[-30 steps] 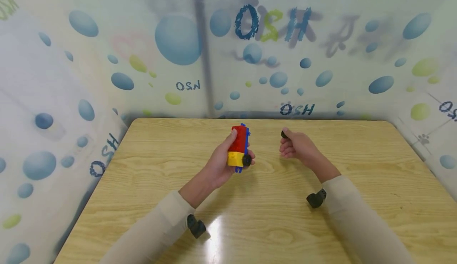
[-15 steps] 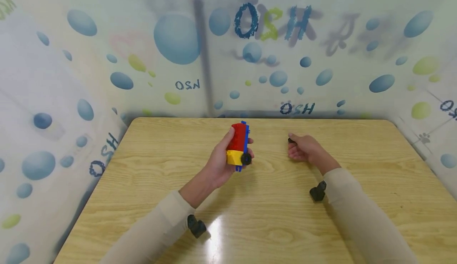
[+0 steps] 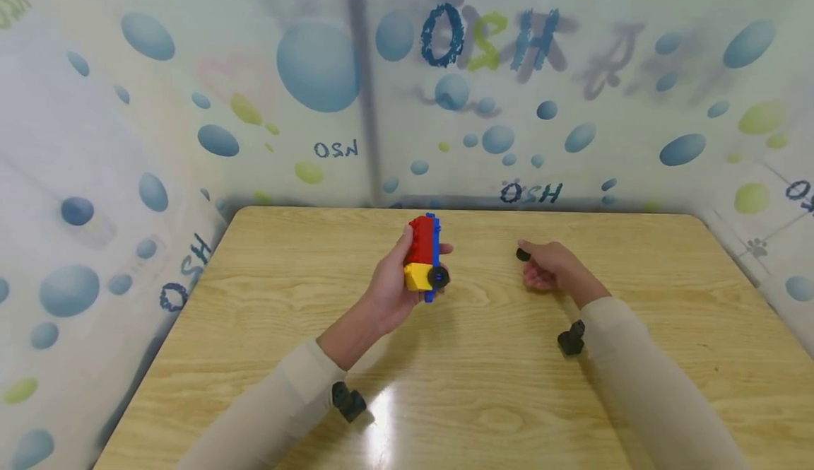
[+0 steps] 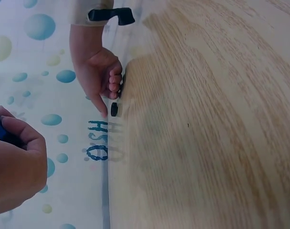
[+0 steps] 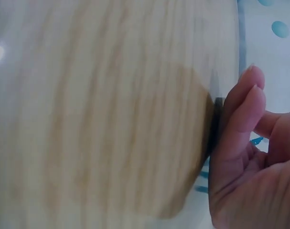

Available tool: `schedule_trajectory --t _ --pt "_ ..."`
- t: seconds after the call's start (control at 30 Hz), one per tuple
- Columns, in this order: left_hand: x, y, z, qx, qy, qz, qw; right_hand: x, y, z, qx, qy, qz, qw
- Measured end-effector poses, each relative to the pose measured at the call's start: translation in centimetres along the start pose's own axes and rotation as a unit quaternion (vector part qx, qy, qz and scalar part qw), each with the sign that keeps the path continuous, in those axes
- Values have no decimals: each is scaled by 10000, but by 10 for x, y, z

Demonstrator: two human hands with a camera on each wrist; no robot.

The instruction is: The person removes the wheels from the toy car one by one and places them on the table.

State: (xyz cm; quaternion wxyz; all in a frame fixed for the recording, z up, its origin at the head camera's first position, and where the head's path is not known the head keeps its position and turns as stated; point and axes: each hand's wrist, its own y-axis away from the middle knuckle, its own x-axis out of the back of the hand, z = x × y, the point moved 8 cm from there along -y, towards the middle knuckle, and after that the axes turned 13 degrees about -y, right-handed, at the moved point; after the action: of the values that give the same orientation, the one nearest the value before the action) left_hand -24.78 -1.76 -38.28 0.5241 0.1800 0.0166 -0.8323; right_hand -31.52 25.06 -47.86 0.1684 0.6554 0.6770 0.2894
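Observation:
A toy car (image 3: 421, 251) of red, yellow and blue bricks, with a black wheel (image 3: 439, 276) at its near end, is gripped by my left hand (image 3: 389, 286). The thumb lies along the red part. In the left wrist view only a blue piece (image 4: 4, 131) of it shows past the fingers. My right hand (image 3: 552, 263) is low over the table, with one digit stretched out and the other fingers loosely curled. Just under that fingertip is a small loose black wheel (image 3: 523, 254). From the left wrist, this wheel (image 4: 114, 109) lies flat, with a narrow gap to the fingertip.
The wood-grain table (image 3: 483, 385) reaches back to a pale curtain (image 3: 559, 46) printed with blue and green dots. Black wrist mounts (image 3: 348, 401) hang below both sleeves.
My right hand has moved right and down, away from the toy car, bringing the loose wheel from its pinch down to the table. The left hand has turned the car slightly.

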Motion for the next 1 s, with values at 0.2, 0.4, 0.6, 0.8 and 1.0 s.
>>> schedule_trajectory --t 0.2,0.4,0.6,0.8,1.0 --pt "2 -1 -1 27 -165 125 9998 3 9 3 -31 -121 -76 9999" --pt "4 -1 -1 76 -303 310 9990 -15 28 -12 289 -225 -474 9982" --pt "5 -1 0 135 -454 421 9980 -46 55 -37 759 20 -986 9922" --pt "6 -1 -1 252 -639 545 9961 -77 78 -52 1021 88 -1370 9853" --pt "6 -1 -2 309 -846 742 9932 -102 94 -56 1233 40 -1922 9736"
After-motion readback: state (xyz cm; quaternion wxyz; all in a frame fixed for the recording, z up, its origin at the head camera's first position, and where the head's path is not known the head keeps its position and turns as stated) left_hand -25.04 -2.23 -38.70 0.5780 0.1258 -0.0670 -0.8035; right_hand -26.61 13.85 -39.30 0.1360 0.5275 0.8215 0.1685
